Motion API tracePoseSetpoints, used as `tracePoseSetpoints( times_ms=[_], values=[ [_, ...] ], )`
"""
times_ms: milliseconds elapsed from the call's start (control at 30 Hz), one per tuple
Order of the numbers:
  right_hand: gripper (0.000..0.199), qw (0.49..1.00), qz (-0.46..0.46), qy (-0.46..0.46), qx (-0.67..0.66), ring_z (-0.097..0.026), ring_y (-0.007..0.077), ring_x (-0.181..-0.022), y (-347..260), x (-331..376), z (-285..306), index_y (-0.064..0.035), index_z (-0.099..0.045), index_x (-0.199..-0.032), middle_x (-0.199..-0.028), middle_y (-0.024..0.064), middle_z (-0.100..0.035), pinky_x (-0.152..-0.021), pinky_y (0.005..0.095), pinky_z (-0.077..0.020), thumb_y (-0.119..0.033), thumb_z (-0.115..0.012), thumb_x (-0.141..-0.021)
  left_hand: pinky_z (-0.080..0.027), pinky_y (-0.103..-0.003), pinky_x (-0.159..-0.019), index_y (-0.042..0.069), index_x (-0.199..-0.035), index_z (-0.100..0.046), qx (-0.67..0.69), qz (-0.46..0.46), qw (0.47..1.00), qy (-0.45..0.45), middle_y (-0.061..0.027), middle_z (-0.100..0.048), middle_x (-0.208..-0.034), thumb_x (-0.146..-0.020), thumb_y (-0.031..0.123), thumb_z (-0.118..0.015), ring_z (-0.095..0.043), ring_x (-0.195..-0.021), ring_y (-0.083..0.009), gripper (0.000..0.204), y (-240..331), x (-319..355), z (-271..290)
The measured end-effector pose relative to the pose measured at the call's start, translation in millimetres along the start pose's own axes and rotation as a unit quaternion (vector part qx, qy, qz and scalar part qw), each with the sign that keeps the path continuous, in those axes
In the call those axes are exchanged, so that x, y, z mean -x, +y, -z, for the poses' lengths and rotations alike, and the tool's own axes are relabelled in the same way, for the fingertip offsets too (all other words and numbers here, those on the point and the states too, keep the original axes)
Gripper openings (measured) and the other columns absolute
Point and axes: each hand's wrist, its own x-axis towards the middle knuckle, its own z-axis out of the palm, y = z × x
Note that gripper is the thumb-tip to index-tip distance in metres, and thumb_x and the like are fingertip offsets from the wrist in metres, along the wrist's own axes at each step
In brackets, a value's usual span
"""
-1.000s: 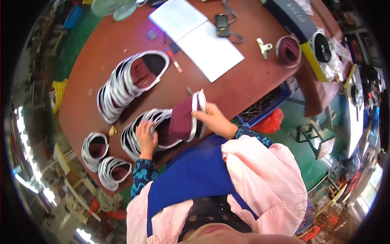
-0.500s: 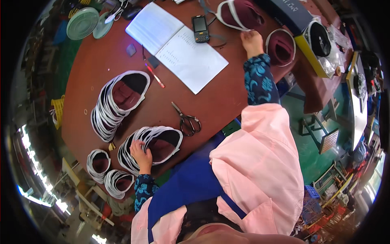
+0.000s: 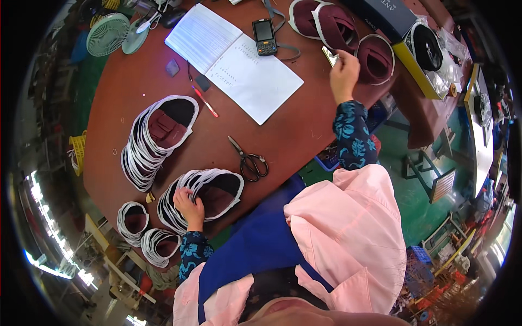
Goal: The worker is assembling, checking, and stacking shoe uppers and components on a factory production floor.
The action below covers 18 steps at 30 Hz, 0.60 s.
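Left hand (image 3: pixel 188 205) rests flat, grip apart, on stacked pieces (image 3: pixel 217 190); outstretched right hand (image 3: pixel 343 73) pinches a metal clip (image 3: pixel 329 56).

A dark handheld device (image 3: pixel 265 37) with 1 small upright screen lies at the table's far edge, just beside the open white notebook (image 3: pixel 234 62). Further right, a dark blue oblong box (image 3: pixel 387 15) rests beside a yellow box (image 3: pixel 417 73) and clear plastic bags (image 3: pixel 443 49).
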Motion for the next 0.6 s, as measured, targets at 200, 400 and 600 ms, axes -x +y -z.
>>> tracePoseSetpoints(
  times_ms=[200, 400, 600],
  values=[
    [0.029, 0.967, 0.182, -0.175, 0.043, -0.055, 0.0312, -0.113, -20, 13, -73, -0.0103, -0.067, -0.105, -0.118, 0.0082, -0.061, -0.09, 0.0426, -0.0473, -0.007, -0.072, -0.076, -0.033, -0.054, -0.105, 0.005, -0.101, -0.052, 0.026, -0.002, 1.0, -0.014, -0.017, -0.056, -0.112, -0.068, 0.0, -0.063, -0.046, -0.123, -0.0442, 0.035, -4, 7, -2],
    [0.01, 0.978, 0.165, -0.115, -0.048, -0.056, 0.0323, -0.11, -65, 30, -42, -0.0077, -0.063, -0.088, -0.11, 0.0081, -0.063, -0.087, 0.043, -0.0474, -0.005, -0.068, -0.08, -0.032, -0.054, -0.108, 0.005, -0.105, -0.053, 0.049, -0.003, 0.999, -0.014, -0.0174, -0.056, -0.117, -0.069, 0.001, -0.064, -0.046, -0.126, -0.0439, 0.037, -2, 13, 2],
    [0.009, 0.947, 0.116, -0.193, -0.229, -0.06, 0.0368, -0.092, -175, 133, 55, -0.0062, -0.059, -0.093, -0.096, 0.0125, -0.064, -0.083, 0.0464, -0.0477, -0.001, -0.063, -0.085, -0.026, -0.056, -0.114, 0.007, -0.118, -0.055, 0.028, -0.005, 0.999, -0.03, -0.0166, -0.055, -0.131, -0.082, 0.018, -0.074, -0.042, -0.136, -0.0405, 0.042, -7, 22, 8]
  ],
)
